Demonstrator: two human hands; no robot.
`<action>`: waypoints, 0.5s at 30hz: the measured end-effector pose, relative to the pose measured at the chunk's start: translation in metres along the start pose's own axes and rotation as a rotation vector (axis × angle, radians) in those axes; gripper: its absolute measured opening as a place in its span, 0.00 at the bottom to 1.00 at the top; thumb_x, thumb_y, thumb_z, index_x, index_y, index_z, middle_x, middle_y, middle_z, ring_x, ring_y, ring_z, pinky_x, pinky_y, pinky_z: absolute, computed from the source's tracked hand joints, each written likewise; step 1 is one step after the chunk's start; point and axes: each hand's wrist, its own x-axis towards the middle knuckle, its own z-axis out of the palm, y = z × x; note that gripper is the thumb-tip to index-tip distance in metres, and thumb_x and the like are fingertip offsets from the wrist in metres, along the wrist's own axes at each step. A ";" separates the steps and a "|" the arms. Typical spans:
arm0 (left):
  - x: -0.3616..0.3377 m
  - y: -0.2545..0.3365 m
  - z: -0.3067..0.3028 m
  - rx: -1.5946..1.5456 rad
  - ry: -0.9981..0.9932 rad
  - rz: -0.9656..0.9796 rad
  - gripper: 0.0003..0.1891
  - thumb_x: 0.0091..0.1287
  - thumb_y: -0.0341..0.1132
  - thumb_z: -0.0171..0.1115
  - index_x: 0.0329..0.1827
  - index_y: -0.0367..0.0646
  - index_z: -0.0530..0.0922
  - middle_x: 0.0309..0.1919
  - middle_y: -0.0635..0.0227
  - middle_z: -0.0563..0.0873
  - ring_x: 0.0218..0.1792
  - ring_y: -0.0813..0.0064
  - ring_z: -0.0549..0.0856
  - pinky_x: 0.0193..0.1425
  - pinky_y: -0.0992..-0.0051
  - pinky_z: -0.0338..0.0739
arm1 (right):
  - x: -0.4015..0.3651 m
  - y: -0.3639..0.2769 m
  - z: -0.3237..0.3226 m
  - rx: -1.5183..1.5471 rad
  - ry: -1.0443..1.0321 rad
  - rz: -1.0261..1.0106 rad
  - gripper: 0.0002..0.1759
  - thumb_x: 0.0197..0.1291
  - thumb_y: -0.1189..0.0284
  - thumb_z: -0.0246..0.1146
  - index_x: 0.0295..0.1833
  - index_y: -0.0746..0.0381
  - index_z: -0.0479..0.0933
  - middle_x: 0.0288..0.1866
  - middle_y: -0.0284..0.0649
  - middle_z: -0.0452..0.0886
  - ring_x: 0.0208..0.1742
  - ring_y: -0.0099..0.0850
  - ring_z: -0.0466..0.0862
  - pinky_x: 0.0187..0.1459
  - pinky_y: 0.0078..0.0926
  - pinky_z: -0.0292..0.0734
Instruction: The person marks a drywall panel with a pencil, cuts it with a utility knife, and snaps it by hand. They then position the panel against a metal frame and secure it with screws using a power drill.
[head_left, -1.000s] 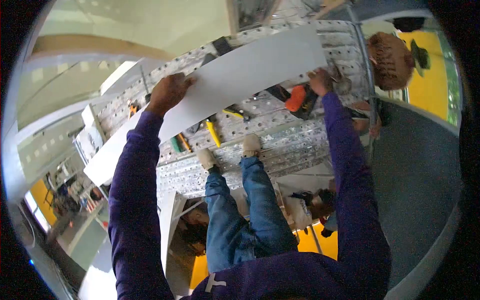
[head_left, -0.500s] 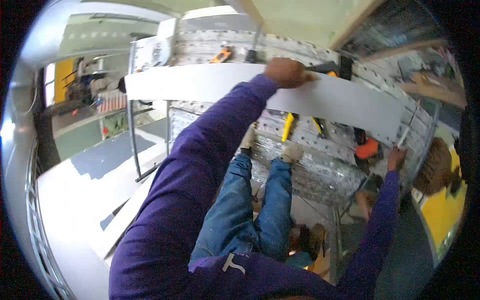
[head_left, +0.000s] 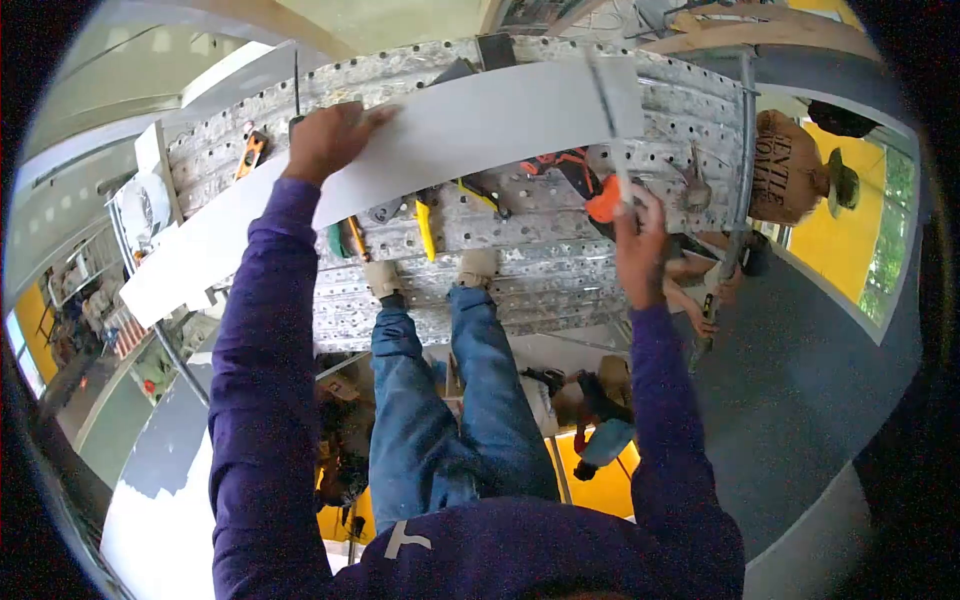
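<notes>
A long white board strip (head_left: 480, 120) slants across the metal plank platform (head_left: 560, 270). My left hand (head_left: 325, 143) is closed on the strip, left of its middle, with a finger stretched along its face. My right hand (head_left: 640, 250) grips a long thin tool (head_left: 622, 170), pale near the fingers and dark further out, smeared by motion. Its far part overlaps the strip's right end. Just left of my right hand lies an orange and black power tool (head_left: 600, 197). A yellow-handled knife (head_left: 425, 228) and another yellow and black tool (head_left: 485, 195) lie below the strip.
My shoes (head_left: 478, 266) stand on the platform, above its near edge. A metal rail (head_left: 742, 150) bounds the right end. Beyond it, another person's hand (head_left: 703, 318) shows. A person (head_left: 605, 440) is below the platform. An orange level (head_left: 250, 154) lies at left.
The view has swung right. The strip now slopes up to the right. My right hand has come up from the far right to beside the strip's right end, still holding the thin tool.
</notes>
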 end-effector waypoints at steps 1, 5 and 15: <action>-0.001 -0.005 -0.002 0.020 0.002 0.018 0.36 0.69 0.71 0.46 0.33 0.44 0.84 0.28 0.48 0.87 0.33 0.47 0.88 0.37 0.52 0.81 | 0.000 0.001 0.012 0.033 -0.012 -0.018 0.20 0.73 0.63 0.60 0.62 0.64 0.70 0.47 0.43 0.83 0.48 0.28 0.82 0.50 0.28 0.76; -0.011 -0.025 -0.010 -0.002 0.000 -0.068 0.37 0.69 0.72 0.46 0.32 0.44 0.84 0.28 0.49 0.87 0.34 0.46 0.88 0.39 0.52 0.80 | 0.001 0.001 0.028 -0.104 -0.001 0.006 0.22 0.71 0.61 0.63 0.61 0.65 0.71 0.49 0.45 0.81 0.50 0.33 0.81 0.53 0.34 0.76; -0.025 -0.048 -0.106 -0.147 0.113 -0.234 0.43 0.63 0.78 0.46 0.34 0.42 0.88 0.34 0.48 0.89 0.39 0.48 0.89 0.46 0.56 0.82 | -0.027 -0.003 0.011 0.003 -0.059 0.018 0.24 0.74 0.60 0.59 0.62 0.70 0.70 0.57 0.48 0.79 0.59 0.35 0.78 0.62 0.33 0.71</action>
